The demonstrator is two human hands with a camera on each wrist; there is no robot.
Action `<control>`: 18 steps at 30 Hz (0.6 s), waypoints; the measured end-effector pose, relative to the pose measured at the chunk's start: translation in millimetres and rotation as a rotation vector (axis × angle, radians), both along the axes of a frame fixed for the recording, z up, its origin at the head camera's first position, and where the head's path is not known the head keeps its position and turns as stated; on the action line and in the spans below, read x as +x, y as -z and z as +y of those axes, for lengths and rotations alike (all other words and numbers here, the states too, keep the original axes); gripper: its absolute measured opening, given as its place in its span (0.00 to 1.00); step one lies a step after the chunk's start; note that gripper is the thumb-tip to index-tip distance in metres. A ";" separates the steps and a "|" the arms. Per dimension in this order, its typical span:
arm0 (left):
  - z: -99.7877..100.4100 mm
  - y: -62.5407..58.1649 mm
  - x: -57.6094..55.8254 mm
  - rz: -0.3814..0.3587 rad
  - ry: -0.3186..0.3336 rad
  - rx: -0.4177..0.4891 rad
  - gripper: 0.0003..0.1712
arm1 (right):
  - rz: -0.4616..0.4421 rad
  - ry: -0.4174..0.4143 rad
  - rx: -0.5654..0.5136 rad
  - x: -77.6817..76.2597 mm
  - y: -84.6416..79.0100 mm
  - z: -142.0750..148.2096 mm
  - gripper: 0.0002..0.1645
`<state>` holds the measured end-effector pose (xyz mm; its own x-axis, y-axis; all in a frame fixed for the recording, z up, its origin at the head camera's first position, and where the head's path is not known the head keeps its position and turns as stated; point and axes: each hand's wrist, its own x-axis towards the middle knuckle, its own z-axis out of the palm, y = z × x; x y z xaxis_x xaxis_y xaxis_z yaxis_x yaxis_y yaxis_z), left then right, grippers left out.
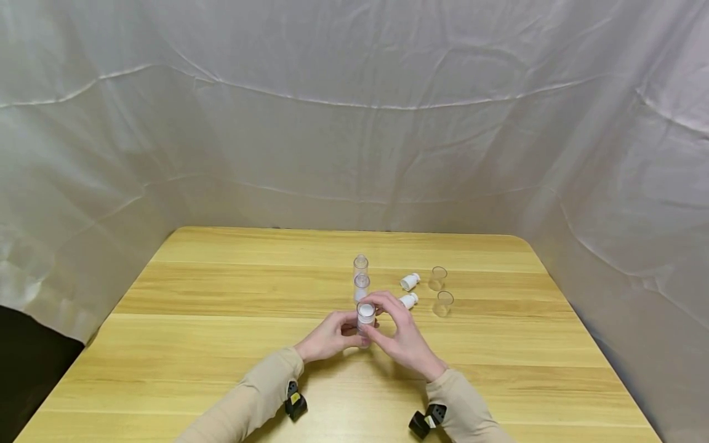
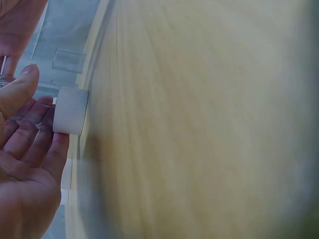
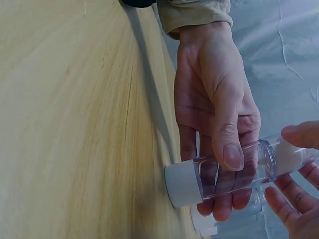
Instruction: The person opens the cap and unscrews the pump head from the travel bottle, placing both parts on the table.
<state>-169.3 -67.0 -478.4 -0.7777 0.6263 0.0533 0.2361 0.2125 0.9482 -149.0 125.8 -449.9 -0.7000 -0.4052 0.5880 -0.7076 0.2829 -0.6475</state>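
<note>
A clear cylindrical bottle point(image 1: 365, 317) with a white base point(image 3: 182, 184) stands upright between both hands. The left hand point(image 1: 330, 336) grips its clear body, thumb on one side and fingers round the other. At the upper end, the right hand point(image 1: 403, 337) holds the white top part point(image 3: 289, 155) between thumb and fingers. A ring point(image 3: 267, 160) runs round the bottle just below that part. In the left wrist view the white base point(image 2: 70, 110) sticks out past the left fingers. How firmly the top part is seated cannot be told.
Just beyond the hands stand two more clear bottles, one nearer point(image 1: 362, 288) and one farther point(image 1: 360, 265). Two white pieces, far point(image 1: 410, 282) and near point(image 1: 408, 301), lie right of them. Farther right are two clear cups, far point(image 1: 437, 279) and near point(image 1: 443, 304). Grey cloth surrounds the wooden table point(image 1: 210, 289).
</note>
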 end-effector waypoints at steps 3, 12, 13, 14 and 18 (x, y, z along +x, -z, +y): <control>0.2 0.0 -0.2 0.001 0.001 -0.001 0.23 | -0.010 0.004 0.004 0.6 -0.3 -0.3 0.25; -0.2 0.1 0.0 0.003 -0.002 -0.014 0.23 | -0.021 0.008 -0.020 2.3 -3.8 -1.8 0.25; -0.3 -0.1 0.1 0.002 -0.002 -0.016 0.23 | -0.015 0.010 -0.034 2.2 -4.7 -2.2 0.25; -0.4 -0.2 0.3 0.001 -0.003 -0.019 0.23 | -0.004 0.013 -0.049 2.1 -6.1 -2.7 0.25; -1.0 -0.6 1.0 0.001 -0.012 -0.028 0.22 | 0.053 0.023 -0.139 1.4 -13.8 -4.6 0.25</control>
